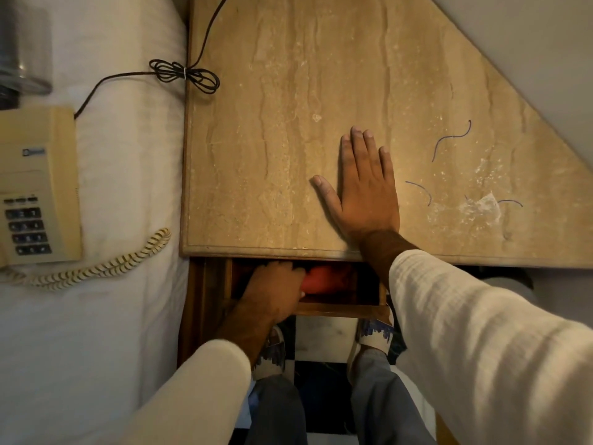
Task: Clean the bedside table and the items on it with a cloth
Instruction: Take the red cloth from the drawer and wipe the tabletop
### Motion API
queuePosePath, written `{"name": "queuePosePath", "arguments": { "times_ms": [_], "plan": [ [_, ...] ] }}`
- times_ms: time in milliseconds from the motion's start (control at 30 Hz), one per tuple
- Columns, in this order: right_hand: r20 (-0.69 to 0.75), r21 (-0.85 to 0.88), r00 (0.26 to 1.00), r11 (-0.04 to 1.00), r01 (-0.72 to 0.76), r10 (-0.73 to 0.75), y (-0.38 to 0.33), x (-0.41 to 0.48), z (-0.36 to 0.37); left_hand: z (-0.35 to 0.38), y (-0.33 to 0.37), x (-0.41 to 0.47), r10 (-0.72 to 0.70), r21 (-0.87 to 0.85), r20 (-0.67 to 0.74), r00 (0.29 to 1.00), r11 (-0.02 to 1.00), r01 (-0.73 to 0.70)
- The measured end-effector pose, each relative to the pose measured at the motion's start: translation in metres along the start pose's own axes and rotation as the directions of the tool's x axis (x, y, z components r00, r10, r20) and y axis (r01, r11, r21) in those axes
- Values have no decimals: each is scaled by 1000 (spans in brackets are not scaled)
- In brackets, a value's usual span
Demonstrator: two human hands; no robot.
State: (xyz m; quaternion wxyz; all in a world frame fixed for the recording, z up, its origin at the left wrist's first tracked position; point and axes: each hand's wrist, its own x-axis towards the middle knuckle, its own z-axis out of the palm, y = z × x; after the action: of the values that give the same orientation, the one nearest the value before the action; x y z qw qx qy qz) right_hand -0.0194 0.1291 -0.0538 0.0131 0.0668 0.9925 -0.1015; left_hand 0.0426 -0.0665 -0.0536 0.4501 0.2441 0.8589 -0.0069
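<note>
Cloth [324, 279], an orange-red bundle, sits inside the open drawer [340, 308] just under the front lip of the bedside table [256, 139], low in the centre of the frame. The person's left hand [272, 292] reaches into the drawer from the lower left, its fingers curled around the near left end of the bundle and touching it; whether the grip is fully closed cannot be told, since the drawer is dark. The bundle's long axis runs left to right across the frame, extending to the right of that hand.

The right hand [362, 187] lies flat and wide on the marble-patterned top, palm down, fingers pointing toward the top of the frame, holding nothing. It is above the drawer in the frame, so the left hand is plainly the nearer one to the cloth.

Dark thread-like strands [449, 141] and pale smudges [481, 207] mark the tabletop to the right of the flat hand. A beige telephone [35, 187] rests on the white bedding [128, 187] at the left edge, its black cord [184, 73] bundled at the table's upper-left edge. Lifting the cloth out looks to be the step in hand.
</note>
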Motion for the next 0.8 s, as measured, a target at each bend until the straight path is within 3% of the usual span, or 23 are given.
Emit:
{"name": "queuePosePath", "arguments": {
  "times_ms": [67,167,267,300,333,367,400,433,500,567,633,700,767,800],
  "plan": [
    [7,-5,1000,1000,-7,7,1,1,0,-14,9,-26,102,80,-54,993,992,-98],
    [58,15,998,1000,-1,0,0,0,-10,-51,5,-60,205,16,48,978,978,-206],
    [78,374,982,918,131,-171,-3,-2,-32,-110,-14,-84,225,-258,49,973,944,-205],
    [113,556,971,823,114,-211,-4,-1,-42,-131,-21,-89,213,-336,-1,977,920,-201],
    [208,738,952,675,-3,-224,-5,-1,-55,-149,-28,-90,196,-399,-75,978,893,-210],
    [357,859,905,463,-221,-230,-7,1,-69,-164,-35,-88,174,-456,-161,971,860,-230],
    [501,858,827,272,-436,-256,-3,5,-78,-175,-42,-82,151,-504,-247,957,824,-260],
    [580,813,762,151,-562,-288,4,9,-85,-184,-47,-73,125,-542,-320,939,789,-289],
    [580,807,766,67,-587,-277,17,17,-92,-197,-55,-51,81,-622,-404,911,706,-339],
    [509,861,846,129,-493,-159,27,29,-94,-204,-57,-29,60,-664,-448,892,645,-377],
    [419,885,905,254,-389,-75,29,40,-96,-204,-57,-8,38,-630,-493,869,673,-387],
    [338,833,940,475,-283,-33,29,49,-91,-196,-54,9,18,-541,-521,853,767,-346],
    [265,624,964,769,-142,-37,28,53,-85,-182,-51,20,14,-422,-531,847,863,-279],
    [233,494,971,866,-80,-44,27,51,-82,-174,-50,23,3,-338,-547,837,914,-223]
  ]
}}
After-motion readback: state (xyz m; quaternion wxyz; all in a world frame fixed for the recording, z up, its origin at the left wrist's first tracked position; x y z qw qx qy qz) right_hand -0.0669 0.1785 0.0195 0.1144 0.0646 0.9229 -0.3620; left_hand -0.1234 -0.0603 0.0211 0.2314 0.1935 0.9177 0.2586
